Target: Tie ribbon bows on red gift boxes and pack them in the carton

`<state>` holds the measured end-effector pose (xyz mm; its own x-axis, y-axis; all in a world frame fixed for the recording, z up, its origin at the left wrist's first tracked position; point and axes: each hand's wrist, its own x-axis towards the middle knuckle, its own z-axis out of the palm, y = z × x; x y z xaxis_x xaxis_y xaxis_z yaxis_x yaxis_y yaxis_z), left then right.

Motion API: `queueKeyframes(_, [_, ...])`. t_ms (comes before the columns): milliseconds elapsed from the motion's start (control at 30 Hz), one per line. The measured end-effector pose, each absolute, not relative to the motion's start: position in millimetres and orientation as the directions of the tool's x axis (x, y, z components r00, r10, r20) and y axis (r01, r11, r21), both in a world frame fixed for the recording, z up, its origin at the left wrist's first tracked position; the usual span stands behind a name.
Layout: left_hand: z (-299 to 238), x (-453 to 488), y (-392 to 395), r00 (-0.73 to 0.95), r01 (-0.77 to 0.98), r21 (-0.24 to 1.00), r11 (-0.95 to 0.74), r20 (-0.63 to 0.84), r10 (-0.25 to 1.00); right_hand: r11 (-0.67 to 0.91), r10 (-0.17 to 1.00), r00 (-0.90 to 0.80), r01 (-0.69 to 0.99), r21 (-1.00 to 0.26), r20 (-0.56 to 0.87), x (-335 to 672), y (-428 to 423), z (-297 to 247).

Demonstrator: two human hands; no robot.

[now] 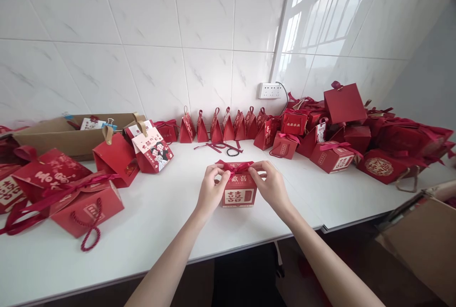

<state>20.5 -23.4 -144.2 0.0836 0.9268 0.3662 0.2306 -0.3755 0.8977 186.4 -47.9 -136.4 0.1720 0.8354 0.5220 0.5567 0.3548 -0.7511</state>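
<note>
A small red gift box (239, 196) with a cream label stands upright on the white table in front of me. Across its top lies a dark red ribbon bow (238, 168). My left hand (214, 184) is closed in a pinch on the bow's left side. On the right side, my right hand (270, 183) pinches the bow between thumb and fingers. Both hands rest against the top edges of the box. Behind it lie loose ribbon pieces (218, 146) and a black ring-shaped band (232, 152).
Several triangular red boxes (216, 129) stand in a row along the tiled wall. Larger red boxes (87, 202) lie at left, near a cardboard tray (53, 140). A heap of red boxes (402, 138) fills the right. A power strip (270, 91) is on the wall.
</note>
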Motion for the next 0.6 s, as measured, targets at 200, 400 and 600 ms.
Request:
queueKeyframes(200, [-144, 21, -24, 0.092, 0.230, 0.893, -0.388, 0.377, 0.922, 0.290, 0.890, 0.153, 0.536, -0.793, 0.429, 183, -52, -131])
queueKeyframes(400, [-143, 22, -25, 0.085, 0.228, 0.891, -0.393, 0.384, 0.919, 0.230, 0.905, 0.191, 0.529, -0.817, 0.379, 181, -45, -127])
queueKeyframes(600, [-144, 22, -24, 0.075, 0.216, 0.899, -0.382, 0.374, 0.924, 0.165, 0.919, 0.215, 0.551, -0.818, 0.330, 179, -42, -123])
